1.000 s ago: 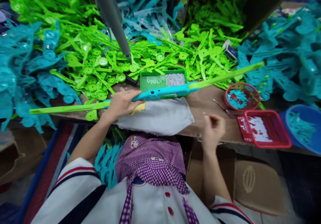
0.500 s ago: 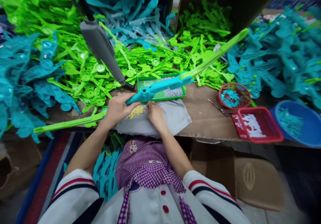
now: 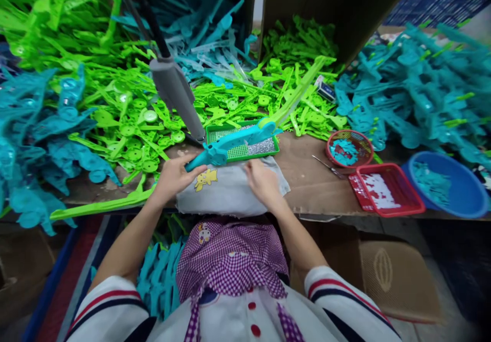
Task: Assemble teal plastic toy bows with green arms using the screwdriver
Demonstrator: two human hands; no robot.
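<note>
Since half a second ago, the right hand [image 3: 264,181] has slid rightward across the grey cloth [image 3: 230,191], away from the yellow print, and the long toy [image 3: 226,147] has swung so its green tip points more steeply away from the person.

That toy has a teal middle and green ends. It lies slanted over the front edge of the table [image 3: 307,178], with its near green end [image 3: 102,206] sticking out to the left and its far green end reaching over the heap of parts. The left hand [image 3: 172,176] is closed around the toy where teal meets green, fingers wrapped over the top, holding it just above the cloth. The right hand lies palm down on the cloth with fingers loosely bent; it seems to hold nothing, though the fingertips are blurred.

Just behind the toy sits a green tray [image 3: 242,142] with small silvery bits in its right half. A grey tool handle [image 3: 177,96] hangs down at a slant, its tip close to the tray's left corner.

Behind these, loose green parts [image 3: 126,122] are heaped on the table, with teal parts [image 3: 42,137] piled at the far left and more teal parts at the far right. To the right of the cloth lie scissors [image 3: 326,164], then a round red basket [image 3: 349,147], a square red basket [image 3: 385,188] and a blue bowl [image 3: 447,191]. At the bottom are the person's white top and purple check apron.
</note>
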